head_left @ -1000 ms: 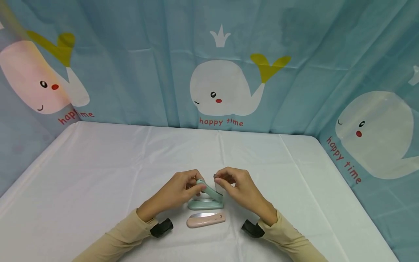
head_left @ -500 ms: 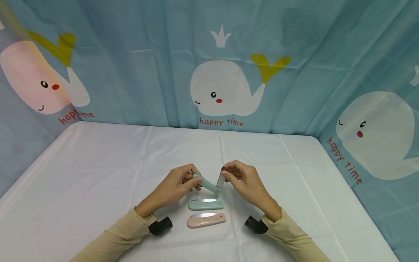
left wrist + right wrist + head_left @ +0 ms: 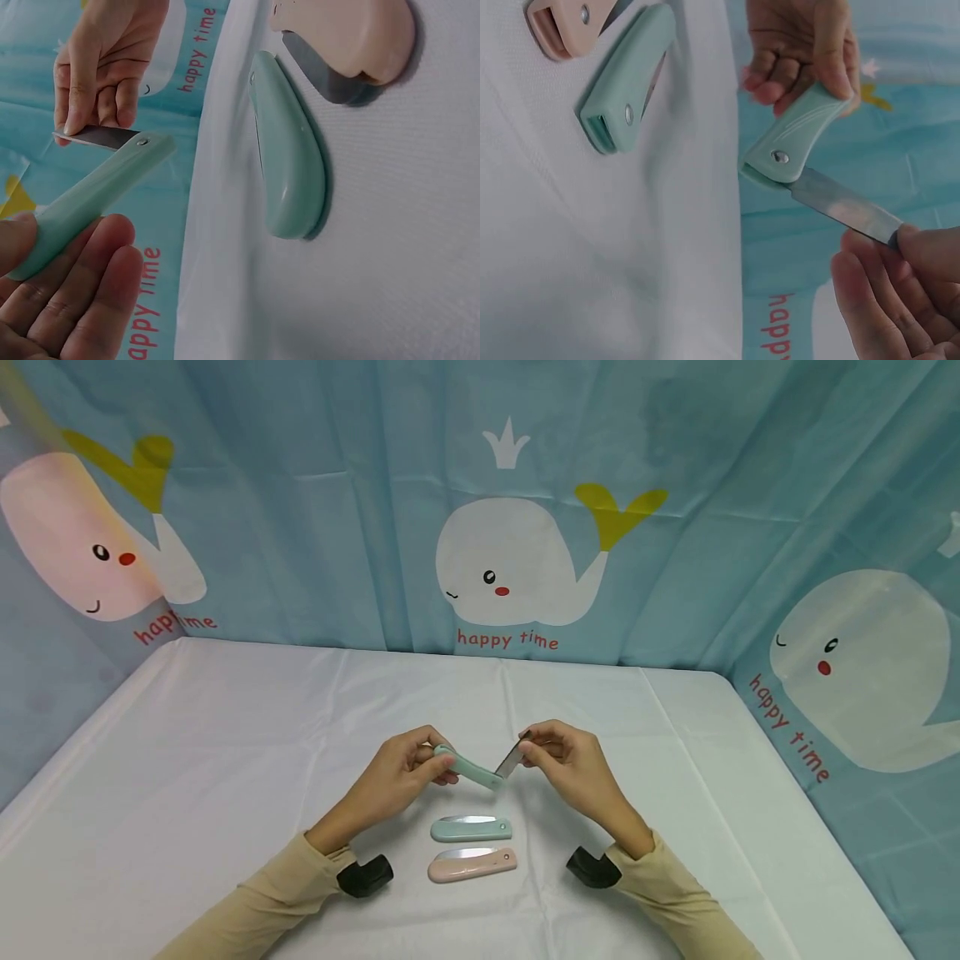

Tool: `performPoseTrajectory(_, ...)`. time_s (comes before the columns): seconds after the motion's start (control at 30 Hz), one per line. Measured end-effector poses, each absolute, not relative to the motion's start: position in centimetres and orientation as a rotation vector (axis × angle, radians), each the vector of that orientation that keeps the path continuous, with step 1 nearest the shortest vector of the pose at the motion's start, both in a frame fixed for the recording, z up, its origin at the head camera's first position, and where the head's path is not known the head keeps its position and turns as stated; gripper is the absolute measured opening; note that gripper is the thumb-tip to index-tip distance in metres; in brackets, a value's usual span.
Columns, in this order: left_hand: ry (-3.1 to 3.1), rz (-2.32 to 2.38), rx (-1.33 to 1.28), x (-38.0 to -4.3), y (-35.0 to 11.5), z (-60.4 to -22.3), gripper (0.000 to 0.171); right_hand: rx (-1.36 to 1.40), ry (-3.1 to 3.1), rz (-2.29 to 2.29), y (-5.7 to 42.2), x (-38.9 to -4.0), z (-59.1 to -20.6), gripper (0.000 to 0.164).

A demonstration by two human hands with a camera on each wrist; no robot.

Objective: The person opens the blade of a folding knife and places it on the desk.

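A mint-green folding knife (image 3: pixel 472 771) is held above the table between both hands, its blade (image 3: pixel 847 204) swung partly out of the handle. My left hand (image 3: pixel 401 777) pinches the end of the green handle (image 3: pixel 101 191) between thumb and fingers. With thumb and fingertips, my right hand (image 3: pixel 573 768) pinches the blade near its tip. Below them on the cloth lies a second mint-green folding knife (image 3: pixel 471 832), folded, a strip of blade showing along its handle. Nearer the person is a folded pink folding knife (image 3: pixel 472 865).
A white cloth covers the table (image 3: pixel 247 735). Behind it hangs a blue curtain (image 3: pixel 315 527) printed with whales. Black wrist cameras are worn on both sleeves (image 3: pixel 277 893).
Both hands have lifted the green knife up and away from the folded knives. The right hand has moved right, and the blade has swung further out of the handle.
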State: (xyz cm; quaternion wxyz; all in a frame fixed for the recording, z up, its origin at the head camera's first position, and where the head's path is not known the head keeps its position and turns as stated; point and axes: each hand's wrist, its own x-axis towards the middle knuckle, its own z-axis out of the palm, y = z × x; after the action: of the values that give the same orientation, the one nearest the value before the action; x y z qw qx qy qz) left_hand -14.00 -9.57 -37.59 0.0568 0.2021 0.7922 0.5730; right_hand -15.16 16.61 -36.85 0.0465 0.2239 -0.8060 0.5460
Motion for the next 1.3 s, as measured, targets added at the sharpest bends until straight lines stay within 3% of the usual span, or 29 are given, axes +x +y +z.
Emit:
performPoseTrajectory(0.83, 2.242, 2.068, 0.636, -14.8, -10.3, -37.7, 0.012, 0.523, -2.479, 1.919, 18.4, -16.5, -36.7, 0.016)
performPoseTrajectory(1.3, 2.145, 2.201, 0.577, -14.9, -10.6, -37.6, 0.022, 0.484, -2.576, 1.928, 18.7, -16.8, -37.0, 0.018)
